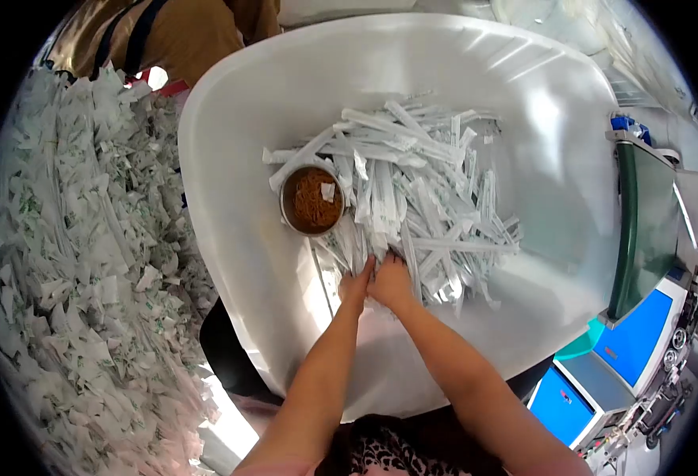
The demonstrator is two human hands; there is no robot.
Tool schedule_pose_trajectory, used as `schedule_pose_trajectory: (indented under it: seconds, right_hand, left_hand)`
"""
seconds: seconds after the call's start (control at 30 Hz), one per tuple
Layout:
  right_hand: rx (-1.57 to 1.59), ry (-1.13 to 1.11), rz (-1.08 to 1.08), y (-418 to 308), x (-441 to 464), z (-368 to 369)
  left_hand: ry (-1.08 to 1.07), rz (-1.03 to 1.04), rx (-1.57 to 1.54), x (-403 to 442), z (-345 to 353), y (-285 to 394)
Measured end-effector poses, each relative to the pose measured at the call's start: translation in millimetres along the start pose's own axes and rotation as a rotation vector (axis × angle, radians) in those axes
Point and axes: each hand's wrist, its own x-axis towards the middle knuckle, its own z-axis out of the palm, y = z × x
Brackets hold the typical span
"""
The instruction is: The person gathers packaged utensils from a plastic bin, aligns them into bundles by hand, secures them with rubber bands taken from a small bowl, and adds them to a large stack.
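Observation:
Inside a large white tub [261, 103] lies a loose heap of long, thin white wrapped packets [436, 190]. My left hand [356, 284] and my right hand [391, 279] are close together at the near edge of the heap, touching the packets. The fingers of both hands are partly hidden, and what they grip is hard to make out. A round metal bowl [284, 208] stands at the left of the heap, holding brown stringy material [315, 208] with a small white scrap on top.
A tall mass of white packets [87, 270] rises left of the tub. A person's brown clothing [182, 40] shows at the upper left. At the right are a green-edged panel [642, 222], blue-fronted boxes [561, 403] and machine parts [670, 357].

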Motion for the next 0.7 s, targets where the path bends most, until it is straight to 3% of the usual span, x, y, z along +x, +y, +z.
schedule_pose_trajectory:
  seconds: [0.07,0.1,0.13,0.2,0.27,0.33,0.4,0.47,0.7]
  right_hand:
    - [-0.044,0.061,-0.041,7,7,-1]
    - [0.051,-0.052,0.014,5,8,-13]
    - [0.146,-0.166,0.074,6,10,-21]
    - [0.212,-0.198,0.074,16,15,-23]
    - [0.292,-0.226,0.064,20,19,-27]
    - [0.629,-0.336,0.19,16,14,-34]
    - [0.749,-0.311,0.192,14,12,-25]
    - [0.282,-0.285,0.07,3,3,-33]
    - [-0.042,-0.163,-0.126,-15,-27,-65]
  left_hand:
    - [0.029,0.062,-0.229,24,16,-25]
    - [-0.097,0.086,-0.49,6,8,-13]
    - [-0.041,0.085,-0.454,-1,2,-5]
    - [-0.232,0.054,-0.557,-32,-18,24]
    - [-0.282,0.061,-0.545,-4,-16,9]
    - [-0.547,-0.026,-0.659,-26,-31,28]
    - [-0.489,-0.063,-0.648,-27,-29,28]
    - [-0.408,0.035,-0.654,-35,-25,26]
    - [-0.471,-0.088,-0.736,-97,-36,54]
